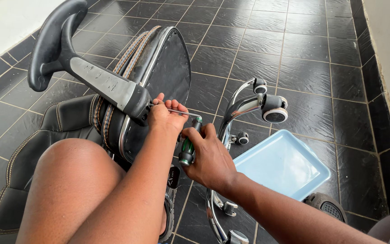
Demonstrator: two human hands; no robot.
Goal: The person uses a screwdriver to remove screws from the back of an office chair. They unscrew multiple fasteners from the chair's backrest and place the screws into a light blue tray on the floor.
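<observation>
Dark tiled floor [294, 49], an office chair [159, 58] tipped on its side across my lap.

From my remote view, my right hand [208, 158] grips the green-handled screwdriver [187, 147], its thin shaft running up and left to the armrest bracket [138, 106]. My left hand [165, 115] is nearer, fingers curled, pinching the shaft at the bracket. Chrome wheeled base [249, 106] and a pale blue tray [285, 165] lie to my right.
</observation>
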